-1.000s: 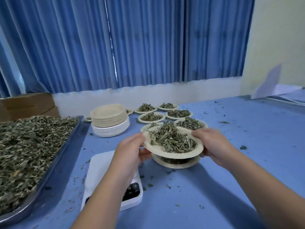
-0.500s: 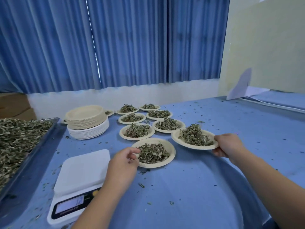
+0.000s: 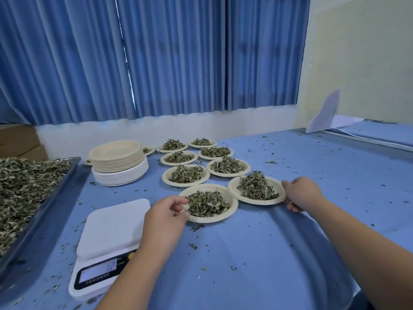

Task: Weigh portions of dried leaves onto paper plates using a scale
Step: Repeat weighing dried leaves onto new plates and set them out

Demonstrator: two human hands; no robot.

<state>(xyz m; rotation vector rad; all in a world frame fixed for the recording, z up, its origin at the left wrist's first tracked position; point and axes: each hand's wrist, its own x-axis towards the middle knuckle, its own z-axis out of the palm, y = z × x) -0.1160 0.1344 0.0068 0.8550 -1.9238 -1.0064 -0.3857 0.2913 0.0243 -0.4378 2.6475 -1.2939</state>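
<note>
nearest, the digital scale [image 3: 111, 238] sits with its white platform bare and its display lit. the figure looks like 12 but is too blurred to be sure. just beyond it two filled paper plates lie side by side on the blue tablecloth [image 3: 257, 253]: the nearest filled plate [image 3: 214, 219] and, to its right, the second filled plate [image 3: 252, 201]. behind them six more heaped plates [image 3: 166, 177] stand in two rows, and another is partly hidden behind the stack of empty plates [image 3: 118, 162]. i judge the task well under way but far from over: the stack is tall, and the metal tray [image 3: 66, 179] on the left holds plenty of dried leaves [image 3: 22, 189]. the next portion would need an empty plate on the scale.

the left hand [image 3: 165, 212] reaches past the scale, thumb and curled fingers pinching the nearest filled plate's left rim. the right hand [image 3: 301, 194], arm stretched forward, grips the second filled plate's right rim with the thumb on top and fingers curled beneath. both plates appear to rest on the cloth.
</note>
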